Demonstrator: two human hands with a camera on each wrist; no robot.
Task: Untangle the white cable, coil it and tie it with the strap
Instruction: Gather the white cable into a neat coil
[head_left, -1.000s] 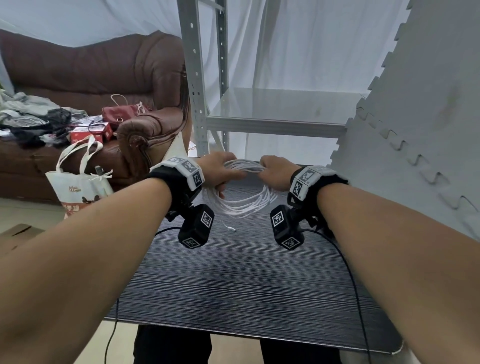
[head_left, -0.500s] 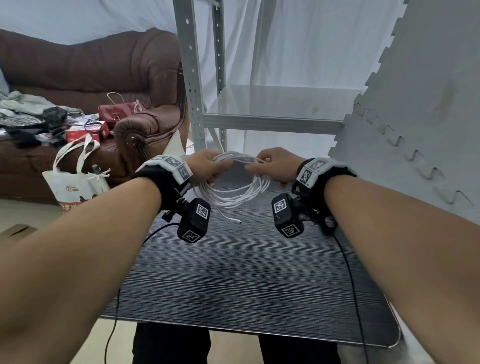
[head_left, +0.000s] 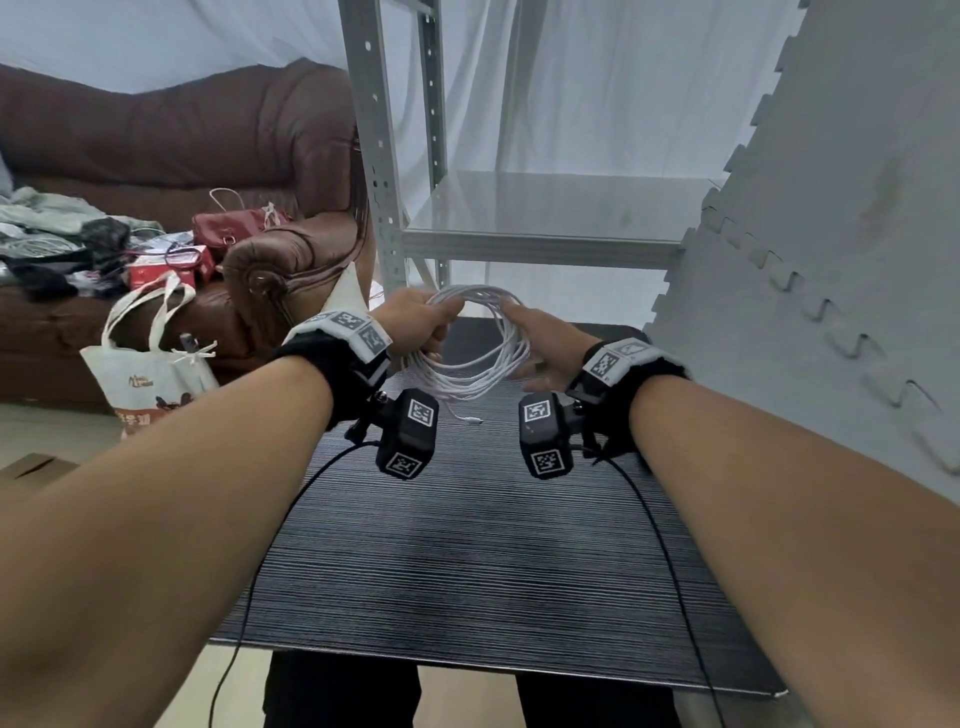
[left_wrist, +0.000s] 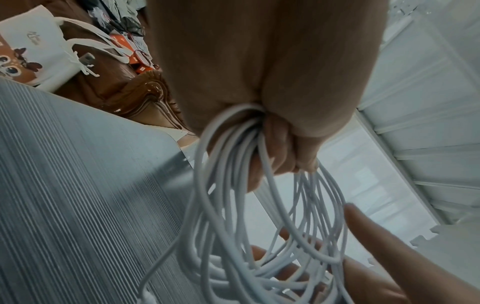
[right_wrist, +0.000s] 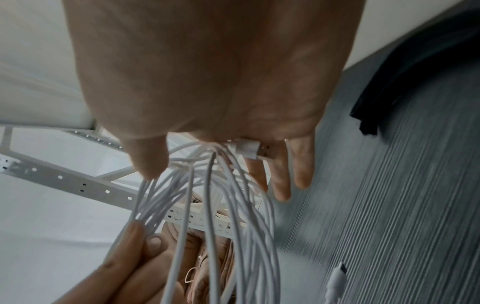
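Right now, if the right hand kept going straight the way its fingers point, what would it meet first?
Probably the left hand, gripping the far side of the coiled white cable; the right hand already touches those loops. Depth is uncertain.

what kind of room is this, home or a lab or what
Probably a lived-in room turned makeshift workspace: a brown leather sofa piled with clothes and bags, a bare metal shelving rack, and grey foam mats standing beside the dark table.

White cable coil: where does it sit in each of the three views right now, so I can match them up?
Head: white cable coil upper centre, hanging between both hands.
Left wrist: lower centre, loops dropping from the left hand.
Right wrist: centre to bottom, strands running across the right hand.
Shared landmark: the striped dark table, seen in all three.
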